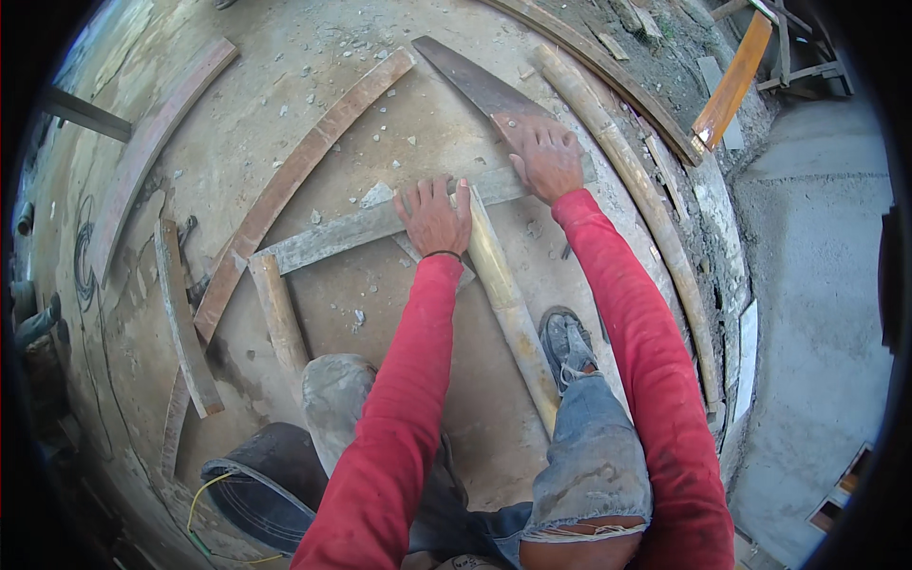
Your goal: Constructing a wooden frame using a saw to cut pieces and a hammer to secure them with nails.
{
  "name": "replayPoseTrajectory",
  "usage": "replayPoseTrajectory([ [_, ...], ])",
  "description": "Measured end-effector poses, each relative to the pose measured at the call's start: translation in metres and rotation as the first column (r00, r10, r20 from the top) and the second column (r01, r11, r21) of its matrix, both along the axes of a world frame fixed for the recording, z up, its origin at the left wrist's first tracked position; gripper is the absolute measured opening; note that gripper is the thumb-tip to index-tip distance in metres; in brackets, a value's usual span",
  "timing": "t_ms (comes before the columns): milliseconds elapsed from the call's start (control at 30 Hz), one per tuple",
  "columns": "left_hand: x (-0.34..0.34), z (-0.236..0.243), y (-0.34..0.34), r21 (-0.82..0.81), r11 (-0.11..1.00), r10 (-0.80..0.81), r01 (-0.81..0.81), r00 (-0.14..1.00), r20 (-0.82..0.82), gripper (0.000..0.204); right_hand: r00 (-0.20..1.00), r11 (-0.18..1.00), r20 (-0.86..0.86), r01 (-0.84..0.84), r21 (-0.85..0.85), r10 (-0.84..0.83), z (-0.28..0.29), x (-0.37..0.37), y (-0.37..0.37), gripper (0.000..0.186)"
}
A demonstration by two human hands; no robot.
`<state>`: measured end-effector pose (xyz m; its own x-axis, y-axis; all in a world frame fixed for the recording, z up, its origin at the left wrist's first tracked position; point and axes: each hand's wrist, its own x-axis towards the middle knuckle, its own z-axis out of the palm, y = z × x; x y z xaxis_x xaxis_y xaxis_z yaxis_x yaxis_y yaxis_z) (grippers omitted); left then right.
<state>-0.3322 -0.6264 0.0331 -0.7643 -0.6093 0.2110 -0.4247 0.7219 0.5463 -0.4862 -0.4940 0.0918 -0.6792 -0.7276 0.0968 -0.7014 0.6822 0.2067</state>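
We have the grey board (342,236) laid crosswise before us, over the upper ends of two short poles, left (280,309) and right (505,275). Our left hand (435,220) rests on it beside the right pole, fingers spread wide, not closed around anything. Our right hand (549,166) lies at the broad end of what looks like a saw (470,78), above the board's right part; we cannot tell how firmly it grips.

We judge the work to be at the setting-up stage: the board looks whole, no cut shows, and any fixing seems left to do.

A long pole (632,185) runs close past the board's right end and may crowd the saw. A brown plank (313,142) comes near the left end. Our shoe (567,347) is beside the right pole; a black bucket (271,470) lies tilted at lower left.
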Motion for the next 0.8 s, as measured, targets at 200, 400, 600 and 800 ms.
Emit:
replayPoseTrajectory([
  [200,-0.009,-0.004,0.006,0.01,0.997,0.082,-0.082,0.997,0.013,0.042,0.976,0.985,0.147,0.149,0.083,-0.16,0.026,0.029,0.027,0.05],
  [400,-0.003,-0.004,-0.007,0.03,0.996,0.084,-0.084,0.996,0.001,0.043,0.605,0.283,0.796,0.76,-0.585,0.023,0.105,0.104,0.061,0.028],
  [600,-0.013,0.004,-0.003,0.08,0.993,0.083,-0.082,0.997,-0.007,0.04,0.644,0.089,0.761,0.756,-0.649,0.079,0.122,0.227,0.091,0.009],
  [800,-0.027,0.028,-0.026,0.151,0.987,-0.014,-0.052,0.913,0.409,0.054,0.848,0.336,0.531,0.502,-0.797,-0.006,0.046,0.271,0.089,0.017],
])
